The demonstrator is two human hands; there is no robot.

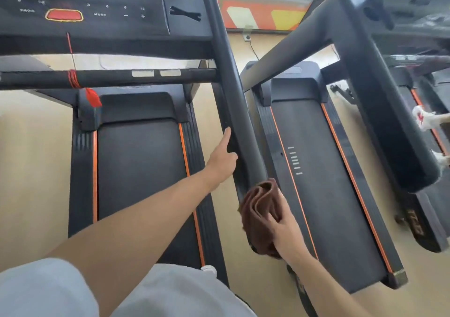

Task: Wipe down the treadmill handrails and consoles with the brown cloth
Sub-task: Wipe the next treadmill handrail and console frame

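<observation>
Far left, upper: treadmill console (80, 12), dark, with a red oval button (64, 15); a red cord (73, 78) wound round the crossbar (121, 77) below it. Running belt (141, 170) beneath, orange-edged. Left hand (222, 159) laid against the inner side of the right handrail (233, 97), forefinger stretched along it, other fingers curled, holding nothing. Just right, at the handrail's near end, right hand (285, 229) spread over the bunched brown cloth (260, 214), pressing it onto the rail. Second treadmill (328, 183) beyond.
</observation>
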